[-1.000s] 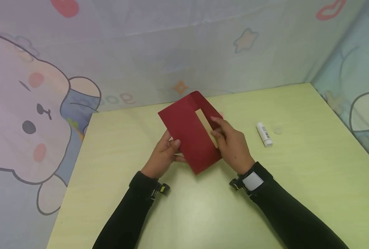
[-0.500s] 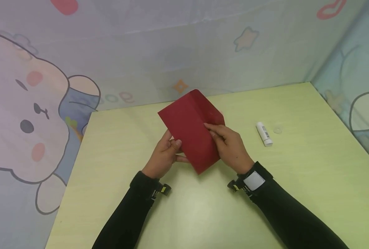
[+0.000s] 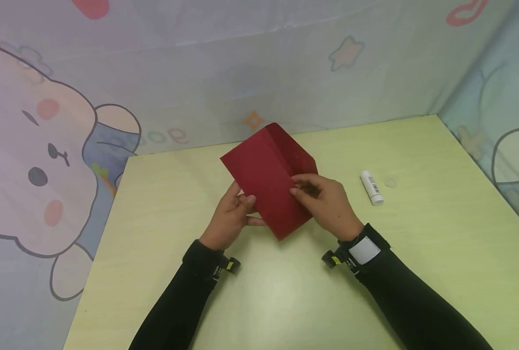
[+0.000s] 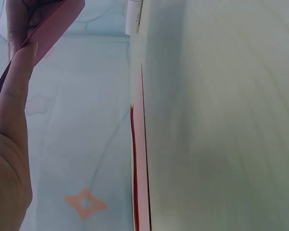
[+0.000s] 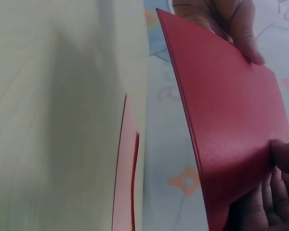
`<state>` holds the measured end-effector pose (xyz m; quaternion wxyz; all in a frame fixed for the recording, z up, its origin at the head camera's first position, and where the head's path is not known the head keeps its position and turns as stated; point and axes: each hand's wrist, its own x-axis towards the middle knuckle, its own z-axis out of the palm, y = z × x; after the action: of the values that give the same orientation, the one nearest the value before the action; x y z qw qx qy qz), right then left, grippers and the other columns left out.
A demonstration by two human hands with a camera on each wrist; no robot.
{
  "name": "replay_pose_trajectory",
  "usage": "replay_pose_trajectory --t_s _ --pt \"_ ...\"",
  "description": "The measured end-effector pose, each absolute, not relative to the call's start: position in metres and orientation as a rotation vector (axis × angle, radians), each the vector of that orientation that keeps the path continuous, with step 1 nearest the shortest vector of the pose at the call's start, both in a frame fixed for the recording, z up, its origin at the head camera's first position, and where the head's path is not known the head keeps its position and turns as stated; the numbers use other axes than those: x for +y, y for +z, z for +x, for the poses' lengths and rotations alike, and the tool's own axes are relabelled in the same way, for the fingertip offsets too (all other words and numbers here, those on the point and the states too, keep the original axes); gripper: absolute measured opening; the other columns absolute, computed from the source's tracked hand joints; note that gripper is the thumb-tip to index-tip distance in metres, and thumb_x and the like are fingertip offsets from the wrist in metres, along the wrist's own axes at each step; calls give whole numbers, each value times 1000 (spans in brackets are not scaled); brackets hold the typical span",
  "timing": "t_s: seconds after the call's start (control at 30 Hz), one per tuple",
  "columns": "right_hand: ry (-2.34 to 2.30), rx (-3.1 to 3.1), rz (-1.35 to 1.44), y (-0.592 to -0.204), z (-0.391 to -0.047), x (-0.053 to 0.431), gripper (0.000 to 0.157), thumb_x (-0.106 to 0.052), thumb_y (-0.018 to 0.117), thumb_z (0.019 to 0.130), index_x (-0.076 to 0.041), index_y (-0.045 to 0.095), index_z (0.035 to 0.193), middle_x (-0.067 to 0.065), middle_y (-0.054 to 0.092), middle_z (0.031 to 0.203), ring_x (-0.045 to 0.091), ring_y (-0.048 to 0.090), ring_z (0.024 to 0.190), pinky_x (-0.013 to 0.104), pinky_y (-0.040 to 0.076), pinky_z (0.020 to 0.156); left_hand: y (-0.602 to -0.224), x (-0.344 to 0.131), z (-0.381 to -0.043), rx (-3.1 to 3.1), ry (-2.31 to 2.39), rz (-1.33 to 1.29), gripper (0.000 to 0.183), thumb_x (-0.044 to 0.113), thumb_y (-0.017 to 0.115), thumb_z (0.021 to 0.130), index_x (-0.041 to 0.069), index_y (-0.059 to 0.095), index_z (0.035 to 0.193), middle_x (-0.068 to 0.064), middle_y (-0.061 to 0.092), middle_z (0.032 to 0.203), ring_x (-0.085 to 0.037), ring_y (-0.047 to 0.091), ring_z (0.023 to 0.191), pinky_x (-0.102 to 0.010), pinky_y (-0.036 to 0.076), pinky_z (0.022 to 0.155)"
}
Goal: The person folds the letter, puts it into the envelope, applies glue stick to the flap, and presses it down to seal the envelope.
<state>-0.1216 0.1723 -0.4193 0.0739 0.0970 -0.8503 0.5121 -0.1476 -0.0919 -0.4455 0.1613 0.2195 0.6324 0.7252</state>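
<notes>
A red envelope (image 3: 261,180) is held tilted above the table, its flap (image 3: 292,148) folded back at the upper right. My left hand (image 3: 226,218) grips the envelope's left edge, thumb on the front and fingers behind. At the opening on the right side, my right hand (image 3: 334,206) pinches the edge of the front panel between thumb and index finger. The right wrist view shows the envelope's smooth front (image 5: 226,106) with the left thumb (image 5: 250,45) over its far edge. Whatever lies inside the envelope is hidden.
A white tube (image 3: 371,188) lies on the pale yellow table (image 3: 439,243), beside a small clear round piece (image 3: 390,181). Flat pink and red sheets (image 4: 142,159) lie on the table beyond the hands. A printed curtain (image 3: 198,82) hangs behind the table.
A cream card strip that showed at the envelope's opening is out of sight inside. My right hand has shifted its grip to the front panel's edge; the left hand keeps its hold.
</notes>
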Motion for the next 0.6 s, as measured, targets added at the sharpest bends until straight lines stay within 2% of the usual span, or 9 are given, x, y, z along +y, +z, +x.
replay_pose_trajectory --t_s 0.1,0.3,0.43,0.6 --pt "1572 -2567 283 -417 -122 172 32 -14 78 109 -4 76 139 18 83 123 32 81 112 15 59 93 -445 -91 -146 1790 2086 602 54 4 49 120 25 43 169 1 79 134 -17 84 110 -43 73 88" --pt "1617 -2608 282 -417 -121 170 34 -11 72 112 -2 69 145 21 83 126 35 84 116 47 67 100 -445 -88 -145 1765 2115 578 56 2 51 119 23 41 170 6 81 129 -16 84 108 -41 73 86" --pt "1559 -2608 314 -419 -122 172 34 -13 73 112 -2 70 144 20 83 128 36 84 118 49 68 103 -447 -86 -145 1777 2138 561 57 1 54 118 24 42 169 3 82 128 -16 85 107 -41 73 85" --pt "1322 -2556 383 -422 -125 176 38 -14 82 106 -7 74 142 14 83 133 31 80 117 48 67 99 -450 -84 -146 1799 2202 475 57 -1 56 116 26 40 163 -7 78 132 -19 86 106 -43 73 88"
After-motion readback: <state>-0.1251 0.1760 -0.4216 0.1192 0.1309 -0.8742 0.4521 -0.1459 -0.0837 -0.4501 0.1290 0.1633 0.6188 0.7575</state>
